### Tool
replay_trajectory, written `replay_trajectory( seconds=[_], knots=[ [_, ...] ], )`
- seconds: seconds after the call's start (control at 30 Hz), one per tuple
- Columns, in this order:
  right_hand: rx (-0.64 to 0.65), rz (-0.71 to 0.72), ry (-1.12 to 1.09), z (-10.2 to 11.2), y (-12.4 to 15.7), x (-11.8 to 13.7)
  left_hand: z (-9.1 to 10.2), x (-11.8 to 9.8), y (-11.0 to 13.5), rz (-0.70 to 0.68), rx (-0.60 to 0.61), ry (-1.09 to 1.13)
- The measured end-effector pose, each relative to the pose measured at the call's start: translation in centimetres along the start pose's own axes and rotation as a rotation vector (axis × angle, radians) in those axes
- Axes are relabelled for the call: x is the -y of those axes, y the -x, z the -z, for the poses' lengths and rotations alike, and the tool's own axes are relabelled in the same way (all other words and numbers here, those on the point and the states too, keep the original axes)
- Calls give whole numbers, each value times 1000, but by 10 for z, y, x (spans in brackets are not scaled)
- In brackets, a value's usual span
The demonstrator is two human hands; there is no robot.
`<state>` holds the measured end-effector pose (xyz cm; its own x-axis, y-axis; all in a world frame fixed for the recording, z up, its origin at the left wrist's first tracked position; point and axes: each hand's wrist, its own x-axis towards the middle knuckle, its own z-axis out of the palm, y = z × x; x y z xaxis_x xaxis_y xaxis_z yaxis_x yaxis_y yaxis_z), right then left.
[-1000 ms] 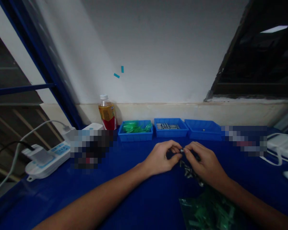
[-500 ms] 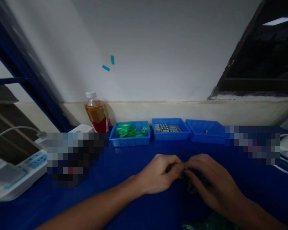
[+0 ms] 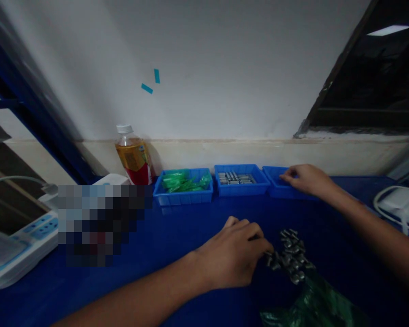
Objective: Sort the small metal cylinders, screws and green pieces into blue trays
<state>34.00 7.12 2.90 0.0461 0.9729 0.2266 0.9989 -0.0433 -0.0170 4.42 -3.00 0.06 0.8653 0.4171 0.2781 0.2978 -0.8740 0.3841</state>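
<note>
On the blue table lies a loose pile of small, shiny metal pieces (image 3: 292,254), short and stubby with wider ends like screws. My left hand (image 3: 236,254) is at the pile's left edge, its fingers curled and the thumb and fingertips pinched among the pieces. Whatever is between those fingertips is too small to make out. Over the right-hand blue bin (image 3: 276,190) reaches my right hand (image 3: 308,180), fingers closed in a pinch just inside its rim; what they hold is hidden. A crumpled green plastic bag (image 3: 322,302) lies just in front of the pile.
The middle blue bin (image 3: 241,190) holds several metal cylinders (image 3: 236,178). In the left blue bin (image 3: 184,198) are green plastic packets (image 3: 179,181). A drink bottle (image 3: 134,159) stands behind, against the wall. A power strip (image 3: 27,247) lies left, a white cable (image 3: 381,195) right.
My hands have separated from where they met over the pile. The right moved up and away to the right bin, uncovering the metal pieces; the left turned palm down onto the pile's edge.
</note>
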Motion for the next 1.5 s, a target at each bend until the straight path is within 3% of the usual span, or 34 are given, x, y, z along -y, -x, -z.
replay_trajectory(
  seconds=[0.13, 0.27, 0.37, 0.43, 0.57, 0.67, 0.8, 0.97, 1.17, 1.33, 1.5],
  knots=[
    [188, -87, 28, -9, -28, 9, -1, 3, 0, 91, 26, 35],
    [181, -110, -33, -4, -26, 18, -5, 5, -1, 228, -39, 89],
    [-72, -26, -133, 5, 12, 30, -10, 9, -3, 287, -107, 96],
    [-245, 132, -256, 10, 51, 43, -12, 13, -5, 309, -132, 78],
    [-291, 433, -402, 7, 126, 76, -15, 17, -6, 307, -165, 76],
    [-215, 498, -411, 0, 150, 91, -15, 19, -6, 275, -228, 127],
    [-217, 477, -383, -5, 147, 95, -15, 18, -7, 287, -281, 220],
    [-136, 403, -306, -5, 143, 92, -10, 11, -7, 302, -141, 6],
    [-31, 448, -363, -5, 144, 95, -5, 2, -7, 245, -72, -134],
    [-76, 458, -426, -1, 145, 96, -5, 3, -8, 287, -164, -68],
    [-237, 485, -411, 1, 149, 98, -1, 4, -10, 321, -256, 145]
  ],
)
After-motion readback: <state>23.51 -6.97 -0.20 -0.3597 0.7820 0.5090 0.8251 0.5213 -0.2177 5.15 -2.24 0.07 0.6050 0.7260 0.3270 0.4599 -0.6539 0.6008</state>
